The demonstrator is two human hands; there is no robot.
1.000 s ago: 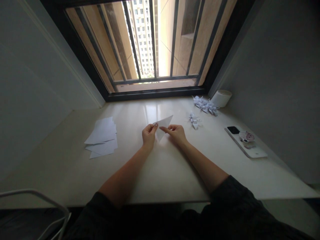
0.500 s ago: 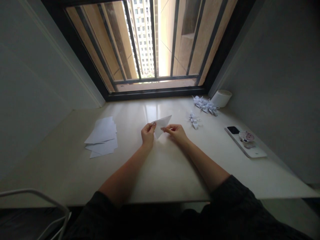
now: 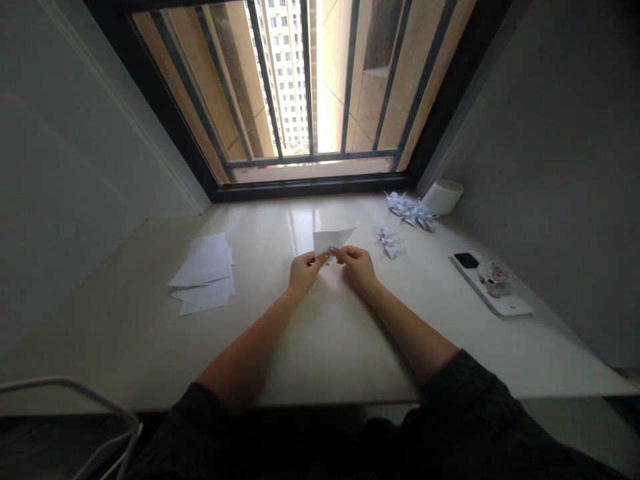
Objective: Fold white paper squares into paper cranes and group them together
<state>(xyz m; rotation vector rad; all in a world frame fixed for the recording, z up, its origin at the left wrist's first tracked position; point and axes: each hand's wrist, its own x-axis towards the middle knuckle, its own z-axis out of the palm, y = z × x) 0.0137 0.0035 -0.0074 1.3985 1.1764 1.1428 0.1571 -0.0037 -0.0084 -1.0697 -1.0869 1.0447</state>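
Note:
Both my hands pinch a small folded sheet of white paper above the middle of the white sill. My left hand is closed on its lower left part, thumb on the near side. My right hand grips the lower right part, its fingertips nearly meeting the left thumb. The paper points up and to the right, away from me; its lower part is hidden behind my fingers. Nearest to my right hand lies a little cluster of folded white paper pieces.
A loose stack of white paper sheets lies on the left. More folded paper pieces sit at the back right beside a white roll. A phone with a round grip lies on the right. The barred window borders the sill.
My hands have come closer together at the paper's near edge. The paper has turned, its top edge now lying more level and slightly farther right.

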